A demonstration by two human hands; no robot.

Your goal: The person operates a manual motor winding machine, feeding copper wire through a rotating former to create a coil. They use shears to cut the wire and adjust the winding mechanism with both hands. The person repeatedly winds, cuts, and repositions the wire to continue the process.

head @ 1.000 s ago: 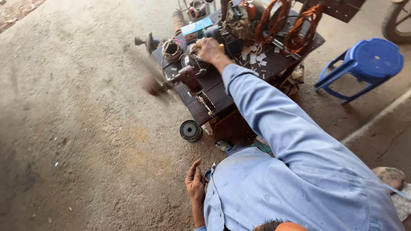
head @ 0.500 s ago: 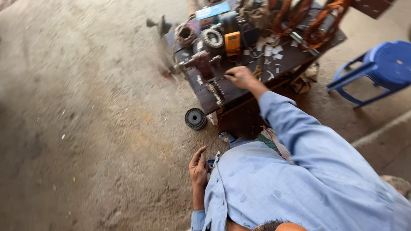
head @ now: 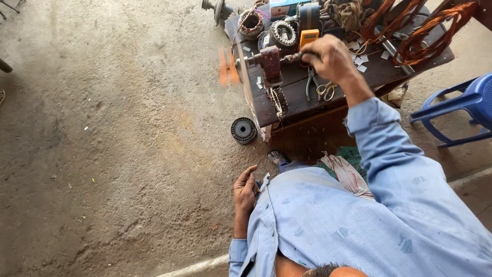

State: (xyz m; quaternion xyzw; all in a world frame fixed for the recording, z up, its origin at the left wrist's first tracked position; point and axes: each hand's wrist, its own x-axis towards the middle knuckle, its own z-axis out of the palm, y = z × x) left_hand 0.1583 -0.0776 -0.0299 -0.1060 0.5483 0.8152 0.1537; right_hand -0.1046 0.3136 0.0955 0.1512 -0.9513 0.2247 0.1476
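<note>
Right hand (head: 330, 57) outstretched, gripping winder handle (head: 297, 56); left hand (head: 245, 189) at shirt (head: 328, 225).

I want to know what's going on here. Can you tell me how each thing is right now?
Right hand: closed on the winder crank.
Left hand: resting by the person's side, holding nothing that shows.
Winder: on the bench edge, its orange end blurred.
Pliers: lying flat, untouched.
Scissors: lying beside the pliers.
Round core: lying on the floor.
Blue chair: standing, empty.
Bench: cluttered.
</note>
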